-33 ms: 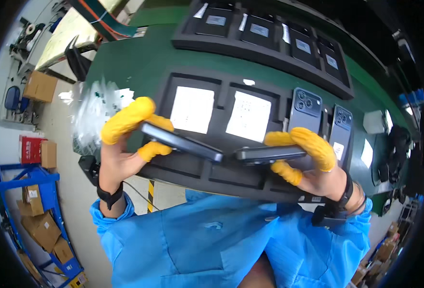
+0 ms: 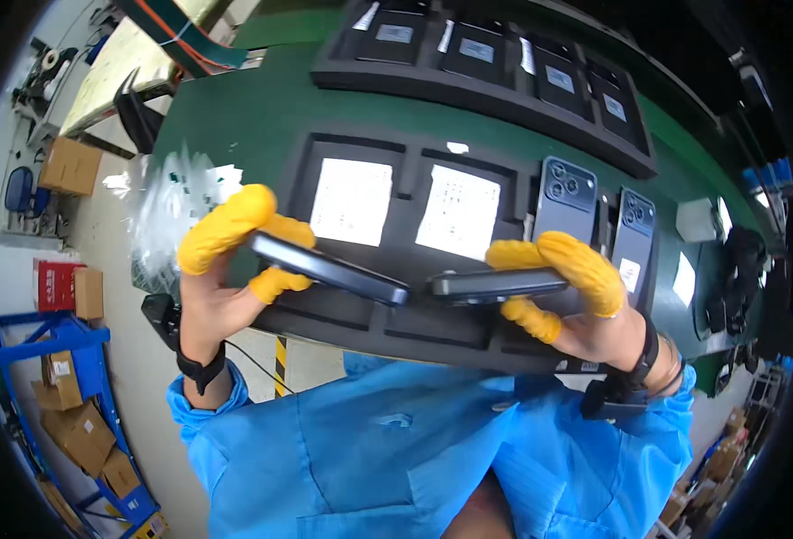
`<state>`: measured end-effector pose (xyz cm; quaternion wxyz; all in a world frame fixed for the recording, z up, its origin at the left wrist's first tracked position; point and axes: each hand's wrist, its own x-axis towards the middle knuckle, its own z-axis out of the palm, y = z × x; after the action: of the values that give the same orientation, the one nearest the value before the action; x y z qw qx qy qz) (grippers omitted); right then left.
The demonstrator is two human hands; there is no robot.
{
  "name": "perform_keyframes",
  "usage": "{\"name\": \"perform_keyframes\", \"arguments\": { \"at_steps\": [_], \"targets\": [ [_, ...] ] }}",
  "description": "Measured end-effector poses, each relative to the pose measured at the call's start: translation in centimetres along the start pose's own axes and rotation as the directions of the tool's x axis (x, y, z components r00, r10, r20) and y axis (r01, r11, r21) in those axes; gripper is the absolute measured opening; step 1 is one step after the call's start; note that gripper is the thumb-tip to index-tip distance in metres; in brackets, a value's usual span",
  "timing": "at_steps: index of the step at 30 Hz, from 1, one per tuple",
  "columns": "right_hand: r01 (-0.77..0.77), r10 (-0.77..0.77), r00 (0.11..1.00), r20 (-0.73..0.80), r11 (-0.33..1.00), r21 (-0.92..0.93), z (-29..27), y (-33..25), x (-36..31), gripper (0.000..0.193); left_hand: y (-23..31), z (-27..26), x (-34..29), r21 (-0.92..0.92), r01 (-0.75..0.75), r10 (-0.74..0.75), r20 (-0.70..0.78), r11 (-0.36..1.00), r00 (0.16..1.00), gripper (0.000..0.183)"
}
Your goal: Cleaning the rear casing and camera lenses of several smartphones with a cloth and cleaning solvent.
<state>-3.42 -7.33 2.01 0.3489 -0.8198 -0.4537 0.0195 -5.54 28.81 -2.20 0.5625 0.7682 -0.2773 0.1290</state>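
Note:
My left hand (image 2: 217, 310), in yellow finger cots, pinches a dark smartphone (image 2: 329, 269) seen edge-on, tilted down toward the right. Another dark smartphone (image 2: 495, 286), also edge-on and nearly level, is gripped by my right hand (image 2: 599, 332), which wears the same cots. The near ends of the two phones face each other with a small gap between. Both are held above a dark foam tray (image 2: 405, 235). White paper sheets (image 2: 352, 202) lie in two of its compartments. On its right side rest two blue-grey phones (image 2: 569, 193), camera side up.
A second foam tray (image 2: 495, 85) at the back holds several dark phones with labels. Clear plastic bags (image 2: 174, 211) pile up on the left of the green table (image 2: 262, 112). A white box (image 2: 695, 223) and dark bundle (image 2: 736, 278) sit at the right.
The whole scene has slid slightly left in view. Both hands keep their grip on the phones, whose facing ends look a little closer together.

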Motion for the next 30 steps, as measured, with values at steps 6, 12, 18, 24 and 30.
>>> {"name": "perform_keyframes", "arguments": {
  "at_steps": [6, 12, 18, 24, 30],
  "targets": [
    [-0.125, 0.13, 0.991, -0.021, 0.981, 0.147, 0.9, -0.4, -0.4, 0.094, -0.7, -0.4, -0.4, 0.027, -0.035, 0.034, 0.037, 0.999, 0.999, 0.079],
    [-0.432, 0.487, 0.853, -0.185, 0.86, 0.272, 1.4, 0.6, 1.3, 0.097, -0.4, 2.2, 2.8, 0.057, 0.204, -0.191, -0.175, 0.977, 0.966, 0.098],
    [-0.465, 0.502, 0.79, -0.351, 0.865, 0.19, 1.6, 4.3, 5.1, 0.077, -1.8, 4.3, 7.2, 0.323, 0.343, -0.331, -0.094, 0.882, 0.939, 0.077],
    [-0.46, 0.455, 0.84, -0.296, 0.886, 0.057, 1.7, 4.2, 7.7, 0.07, -0.7, 4.8, 9.0, 0.409, 0.31, -0.351, 0.028, 0.858, 0.936, 0.058],
    [-0.386, 0.454, 0.876, -0.163, 0.862, 0.328, 1.0, 4.8, 8.1, 0.051, -1.8, 3.8, 9.1, 0.178, 0.315, -0.332, 0.077, 0.932, 0.94, 0.03]
  ]
}}
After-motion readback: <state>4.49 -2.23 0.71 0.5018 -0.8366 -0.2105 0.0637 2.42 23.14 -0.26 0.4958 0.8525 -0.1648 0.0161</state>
